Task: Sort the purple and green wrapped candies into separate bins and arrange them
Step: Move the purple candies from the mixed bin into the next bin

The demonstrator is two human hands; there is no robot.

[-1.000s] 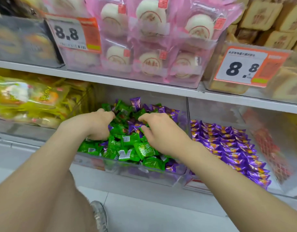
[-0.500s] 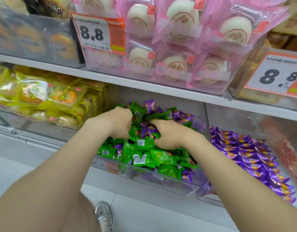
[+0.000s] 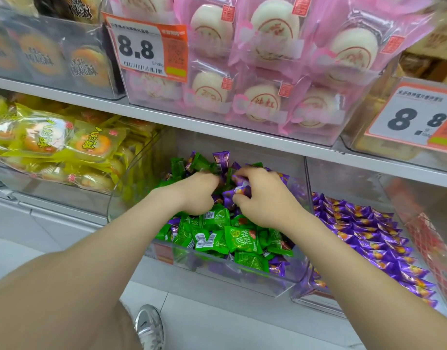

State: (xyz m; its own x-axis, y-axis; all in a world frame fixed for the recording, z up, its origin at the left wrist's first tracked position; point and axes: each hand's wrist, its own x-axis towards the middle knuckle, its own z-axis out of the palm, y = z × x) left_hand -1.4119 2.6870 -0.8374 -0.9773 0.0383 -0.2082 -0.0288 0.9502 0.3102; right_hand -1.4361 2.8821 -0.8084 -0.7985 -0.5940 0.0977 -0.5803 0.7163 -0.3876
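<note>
**A:** Where do the candies sit right now?

**B:** Mostly in the clear middle bin (image 3: 131, 198). The green candies (image 3: 240, 238) are heaped at the front, with purple mixed through the pile. The neighbouring bin (image 3: 343, 180) on the right holds purple rows (image 3: 368, 236), laid neatly.

**A:** And your hands?

**B:** My right grip (image 3: 265, 200) is narrow, pinching one purple candy (image 3: 238, 192) by its wrapper above the heap. My left grip (image 3: 192, 193) is curled down into the pile. Its fingers are buried, so I cannot tell whether it has anything.

**A:** How do they handle?

**B:** Light, I judge, with slick, crinkly film that slides off its neighbours. I would take each one by a crimped end or across the body, since a loose pinch may let it slip. Nothing looks fragile, so raking handfuls seems safe.

**A:** Anything readable?

**B:** The price tag (image 3: 146, 50) at the upper left reads "8.8", and so does the second tag (image 3: 416, 120) at the right edge. One green wrapper shows a barcode (image 3: 204, 239). I cannot make out its characters for sure, nor the red ones on the pink-wrapped cakes (image 3: 275, 29).
</note>
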